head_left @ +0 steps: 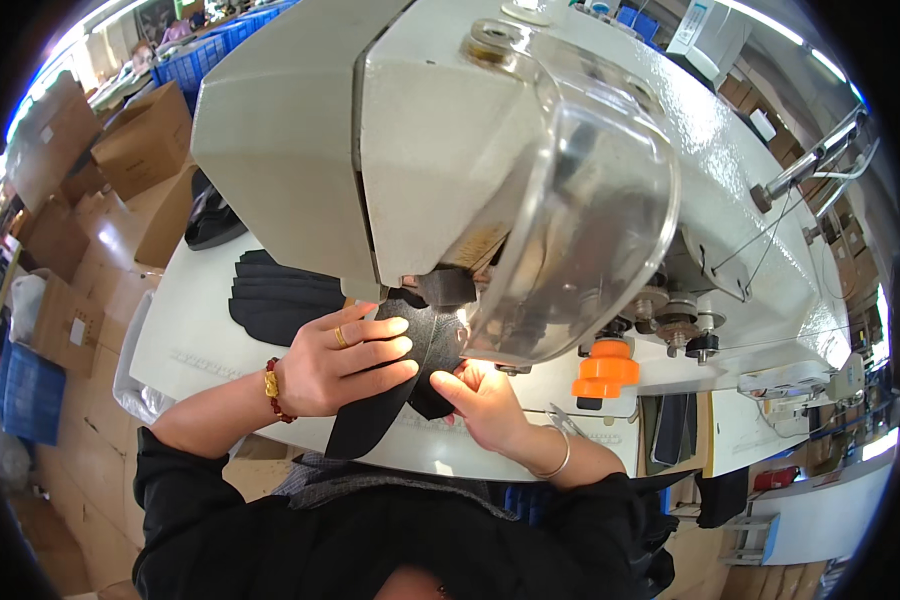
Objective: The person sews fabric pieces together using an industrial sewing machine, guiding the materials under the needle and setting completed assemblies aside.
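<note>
A black fabric piece with a seam line along its middle lies under the head of a grey sewing machine. My left hand rests on the fabric's left side, fingers stretched out flat and pointing right. On the right side my right hand pinches the fabric's near edge between thumb and fingers. Both hands sit just in front of the needle area, which the machine head and a dark block largely hide. To the left, a fanned stack of black fabric pieces lies on the white table.
A clear plastic guard hangs right of the needle area. Beyond it is an orange stepped knob. A slim metal tool lies beside my right wrist. Cardboard boxes and a blue crate stand on the floor to the left.
</note>
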Tool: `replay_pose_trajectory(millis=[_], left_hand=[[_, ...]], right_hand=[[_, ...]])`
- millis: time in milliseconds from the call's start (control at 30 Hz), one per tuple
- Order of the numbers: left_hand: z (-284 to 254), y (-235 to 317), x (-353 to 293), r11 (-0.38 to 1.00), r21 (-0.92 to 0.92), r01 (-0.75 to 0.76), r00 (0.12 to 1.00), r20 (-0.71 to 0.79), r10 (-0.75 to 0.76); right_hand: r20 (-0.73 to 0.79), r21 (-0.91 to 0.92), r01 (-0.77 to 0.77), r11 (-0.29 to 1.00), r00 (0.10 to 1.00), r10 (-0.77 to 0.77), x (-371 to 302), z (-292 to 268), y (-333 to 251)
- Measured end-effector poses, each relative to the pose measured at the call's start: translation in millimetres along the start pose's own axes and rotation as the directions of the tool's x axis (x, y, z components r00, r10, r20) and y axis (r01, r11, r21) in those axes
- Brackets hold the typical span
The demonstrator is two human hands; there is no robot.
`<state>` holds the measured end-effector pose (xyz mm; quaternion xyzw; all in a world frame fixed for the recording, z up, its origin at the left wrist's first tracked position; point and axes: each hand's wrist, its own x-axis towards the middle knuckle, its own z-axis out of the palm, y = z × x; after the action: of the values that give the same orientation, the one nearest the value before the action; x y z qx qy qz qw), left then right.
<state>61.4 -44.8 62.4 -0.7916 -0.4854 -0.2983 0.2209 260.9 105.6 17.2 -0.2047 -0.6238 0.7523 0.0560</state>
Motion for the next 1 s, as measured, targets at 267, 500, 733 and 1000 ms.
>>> replay_pose_trajectory(millis=[267,500,733,1000], left_hand=[[-6,4,3,1.0,0.008,0.002,0.994,0.108,-0.003],[-5,3,1,0.999,-0.032,0.023,0.989,0.149,-0.018],[-8,-2,12,0.997,-0.021,0.079,0.987,0.145,-0.075],[-15,-12,26,0.982,-0.045,0.186,0.977,0.114,-0.18]], right_hand=[[-0.011,-0.048,0.202,0.978,0.979,-0.202,-15,20,15],[0.038,-0.117,0.249,0.961,0.968,-0.246,-18,21,15],[0.078,-0.209,0.053,0.976,0.996,-0.038,-12,9,13],[0.174,-0.1,0.131,0.986,0.978,-0.112,-3,1,-15]])
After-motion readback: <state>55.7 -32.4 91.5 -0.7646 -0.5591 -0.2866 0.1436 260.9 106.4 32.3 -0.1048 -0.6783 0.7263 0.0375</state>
